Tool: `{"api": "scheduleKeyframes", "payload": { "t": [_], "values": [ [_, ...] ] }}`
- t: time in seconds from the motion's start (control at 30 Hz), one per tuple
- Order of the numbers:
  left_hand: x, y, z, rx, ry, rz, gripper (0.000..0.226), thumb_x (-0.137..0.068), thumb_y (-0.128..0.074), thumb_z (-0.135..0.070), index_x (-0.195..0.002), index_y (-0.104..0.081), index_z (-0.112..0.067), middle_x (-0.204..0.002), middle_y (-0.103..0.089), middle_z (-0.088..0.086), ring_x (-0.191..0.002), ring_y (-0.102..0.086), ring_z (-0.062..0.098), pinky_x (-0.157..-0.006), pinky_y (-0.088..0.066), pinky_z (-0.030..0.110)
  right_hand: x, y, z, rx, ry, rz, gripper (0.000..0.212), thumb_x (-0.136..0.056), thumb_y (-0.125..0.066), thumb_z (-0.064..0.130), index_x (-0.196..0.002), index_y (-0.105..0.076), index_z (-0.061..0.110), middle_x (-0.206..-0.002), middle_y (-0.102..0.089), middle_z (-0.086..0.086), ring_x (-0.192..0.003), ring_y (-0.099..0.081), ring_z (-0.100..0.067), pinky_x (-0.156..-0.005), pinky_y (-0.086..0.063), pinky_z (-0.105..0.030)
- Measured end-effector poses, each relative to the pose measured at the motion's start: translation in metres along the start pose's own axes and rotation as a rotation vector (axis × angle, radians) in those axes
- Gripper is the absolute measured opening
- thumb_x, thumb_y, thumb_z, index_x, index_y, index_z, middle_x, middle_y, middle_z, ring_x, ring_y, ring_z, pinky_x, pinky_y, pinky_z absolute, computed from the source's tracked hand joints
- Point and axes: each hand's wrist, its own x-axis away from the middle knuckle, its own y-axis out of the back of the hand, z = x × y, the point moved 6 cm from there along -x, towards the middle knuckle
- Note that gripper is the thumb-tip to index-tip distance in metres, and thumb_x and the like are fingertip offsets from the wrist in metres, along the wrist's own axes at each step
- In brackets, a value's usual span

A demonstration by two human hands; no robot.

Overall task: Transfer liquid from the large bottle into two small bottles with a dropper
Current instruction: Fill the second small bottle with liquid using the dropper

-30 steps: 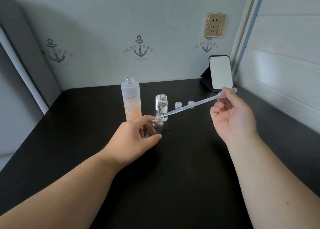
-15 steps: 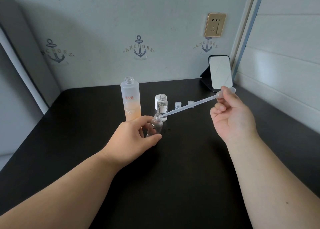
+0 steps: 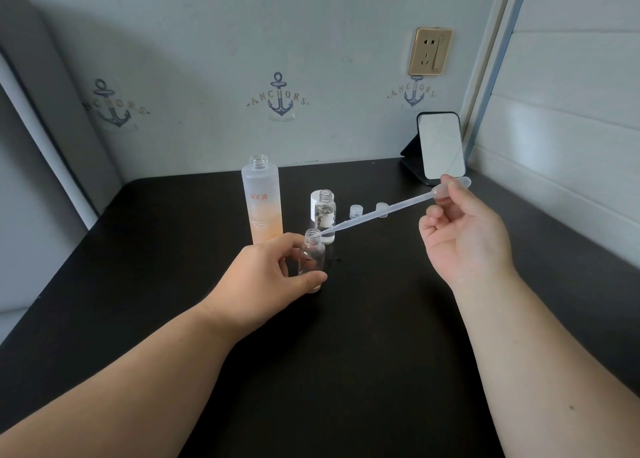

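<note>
Dropper (image 3: pixel 381 211), bulb pinched in right grip (image 3: pixel 464 236), slants down-left into left-held small bottle (image 3: pixel 311 260).

Near half of table (image 3: pixel 346 371) lies open between forearms. Far side crowded: tall bottle (image 3: pixel 262 203), small bottle (image 3: pixel 325 217), two caps (image 3: pixel 369 211), mirror (image 3: pixel 440 146).
</note>
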Motion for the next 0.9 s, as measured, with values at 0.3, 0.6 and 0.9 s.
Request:
{"api": "scheduleKeyframes", "payload": {
  "t": [0.3,0.6,0.9],
  "values": [
    [0.001,0.003,0.001,0.049,0.003,-0.019,0.034,-0.076,-0.075,-0.059,-0.104,-0.065,-0.043,-0.072,-0.06,-0.022,-0.063,-0.054,0.004,-0.057,-0.044,0.014,0.0,0.002,-0.001,-0.054,-0.034,-0.025,0.01,-0.09,-0.073,0.016,-0.091,-0.08,0.008,-0.08,-0.07,-0.001,-0.057,-0.056,-0.013,-0.055,-0.046,-0.022],
    [0.013,0.044,0.005,0.278,-0.01,-0.584,0.009,-0.088,-0.053,-0.046,-0.096,-0.058,-0.046,-0.09,-0.063,-0.019,-0.081,-0.062,0.003,-0.066,-0.045,0.014,0.002,0.001,0.0,-0.028,-0.031,-0.017,0.008,-0.091,-0.071,0.013,-0.091,-0.077,0.007,-0.082,-0.072,0.0,-0.058,-0.057,-0.014,-0.055,-0.046,-0.023],
    [-0.012,0.02,0.037,0.245,0.248,-0.322,0.045,-0.084,-0.075,-0.045,-0.119,-0.047,-0.052,-0.102,-0.061,-0.028,-0.093,-0.063,-0.005,-0.07,-0.047,0.016,0.001,0.0,-0.002,-0.036,-0.048,-0.014,0.008,-0.093,-0.07,0.008,-0.094,-0.077,0.007,-0.083,-0.071,-0.002,-0.06,-0.059,-0.014,-0.056,-0.048,-0.023]
  ]
}}
